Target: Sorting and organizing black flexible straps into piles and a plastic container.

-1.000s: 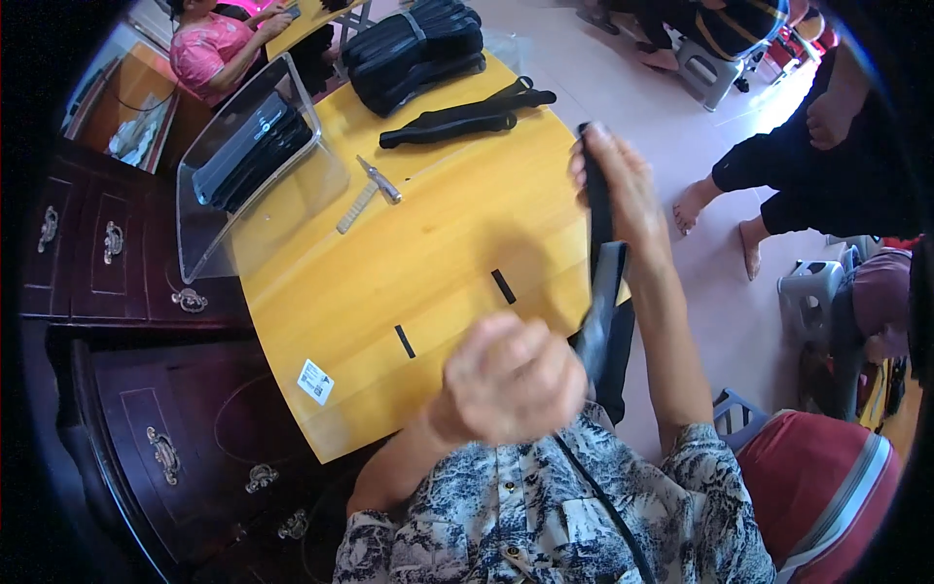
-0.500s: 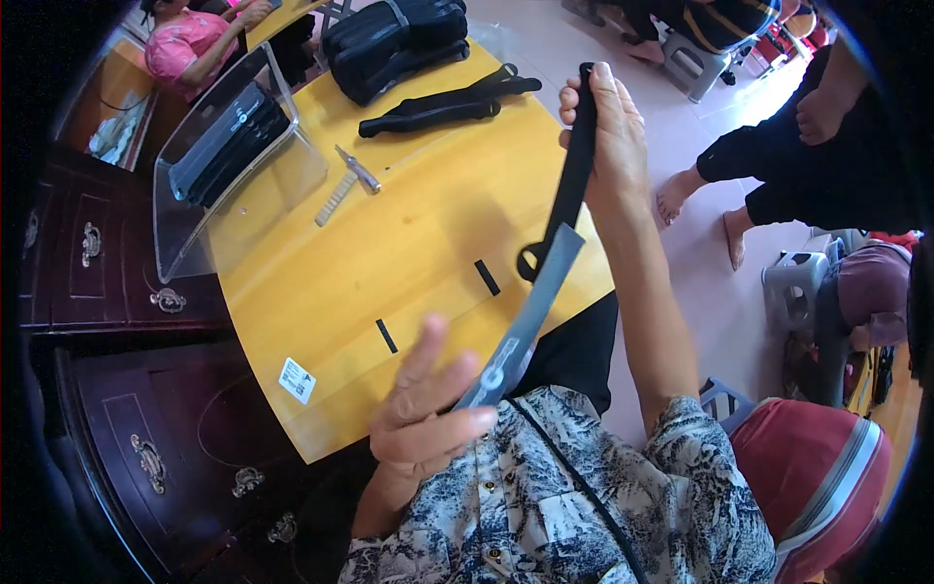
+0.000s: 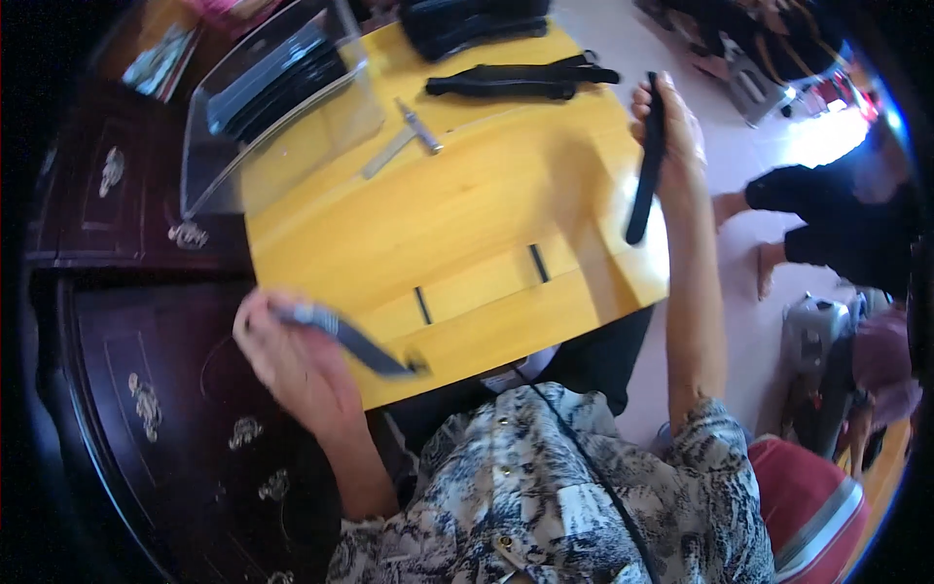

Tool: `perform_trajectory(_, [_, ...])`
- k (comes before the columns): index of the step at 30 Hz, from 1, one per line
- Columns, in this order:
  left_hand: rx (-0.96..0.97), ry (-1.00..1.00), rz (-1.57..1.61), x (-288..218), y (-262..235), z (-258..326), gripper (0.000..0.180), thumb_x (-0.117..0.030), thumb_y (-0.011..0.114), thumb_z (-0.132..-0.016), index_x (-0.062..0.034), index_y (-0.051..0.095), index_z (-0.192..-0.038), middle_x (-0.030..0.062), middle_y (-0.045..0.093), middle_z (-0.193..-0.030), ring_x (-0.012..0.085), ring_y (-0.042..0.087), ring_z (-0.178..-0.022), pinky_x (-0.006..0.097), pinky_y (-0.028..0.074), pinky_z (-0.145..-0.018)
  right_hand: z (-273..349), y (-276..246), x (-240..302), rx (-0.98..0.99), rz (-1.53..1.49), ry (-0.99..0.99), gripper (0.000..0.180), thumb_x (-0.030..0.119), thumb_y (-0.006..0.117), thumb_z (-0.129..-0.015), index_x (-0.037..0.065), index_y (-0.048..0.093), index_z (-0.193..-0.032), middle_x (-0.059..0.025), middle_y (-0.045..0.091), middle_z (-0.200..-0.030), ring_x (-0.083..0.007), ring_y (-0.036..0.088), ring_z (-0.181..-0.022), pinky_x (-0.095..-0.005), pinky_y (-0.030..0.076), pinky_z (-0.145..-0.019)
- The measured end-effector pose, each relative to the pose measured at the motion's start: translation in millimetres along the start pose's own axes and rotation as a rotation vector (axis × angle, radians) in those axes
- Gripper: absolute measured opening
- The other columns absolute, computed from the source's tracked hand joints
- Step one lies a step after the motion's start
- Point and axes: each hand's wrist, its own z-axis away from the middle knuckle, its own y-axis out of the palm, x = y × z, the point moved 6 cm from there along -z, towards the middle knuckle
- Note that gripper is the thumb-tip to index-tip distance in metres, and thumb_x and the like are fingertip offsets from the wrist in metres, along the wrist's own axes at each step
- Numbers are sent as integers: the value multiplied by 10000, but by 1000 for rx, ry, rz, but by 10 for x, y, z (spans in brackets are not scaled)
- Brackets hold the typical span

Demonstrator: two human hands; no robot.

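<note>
My left hand (image 3: 297, 360), slightly smeared by motion, is closed on one end of a narrow grey-blue plastic sleeve (image 3: 355, 341) over the table's near left edge. A small black bit shows at the sleeve's far end; what lies inside is unclear. Above the table's right edge, my right hand (image 3: 681, 136) grips a black strap (image 3: 647, 175), which hangs down from the fingers toward me. The sleeve and the strap are well apart. Two short black strips, one on the left (image 3: 423, 305) and one on the right (image 3: 539, 263), lie on the yellow table (image 3: 389, 224).
A clear plastic bin (image 3: 219, 175) holding several dark packs stands at the far left. Black straps (image 3: 516, 83), a black bundle (image 3: 472, 24) and a slim pen-shaped tool (image 3: 418, 127) lie toward the back. Dark drawers (image 3: 107, 331) flank the left; a person's legs (image 3: 798, 224) are at right.
My left hand has swung left with the sleeve, away from the black strap, which it met before. The right hand still holds the strap. The view has shifted, so the table sits higher.
</note>
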Motion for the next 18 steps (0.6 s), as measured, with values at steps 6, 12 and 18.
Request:
perform_trajectory(6, [-73, -6, -261, 221, -290, -527, 183, -91, 559, -931, 38, 552, -1062, 112, 608, -954, 187, 652, -832, 266, 542, -759, 398, 173, -32, 117, 167, 132, 288, 355, 498, -962, 72, 545, -940, 33, 505, -701, -17, 442, -582, -156, 314, -466])
perform_trajectory(12, [-100, -32, -370, 744, -737, -928, 118, -34, 602, -887, 66, 548, -919, 106, 604, -806, 222, 673, -665, 283, 581, -602, 747, 420, -49, 140, 379, 151, 342, 417, 495, -946, 79, 542, -920, 32, 497, -677, -22, 424, -549, -162, 309, -451])
perform_trajectory(18, [-65, -58, -517, 898, -946, -1058, 86, 3, 564, -888, 67, 512, -911, 115, 560, -755, 244, 673, -624, 295, 593, -560, 1006, 703, -147, 226, 364, 205, 347, 409, 476, -955, 80, 551, -874, 22, 500, -644, -31, 429, -525, -176, 318, -437])
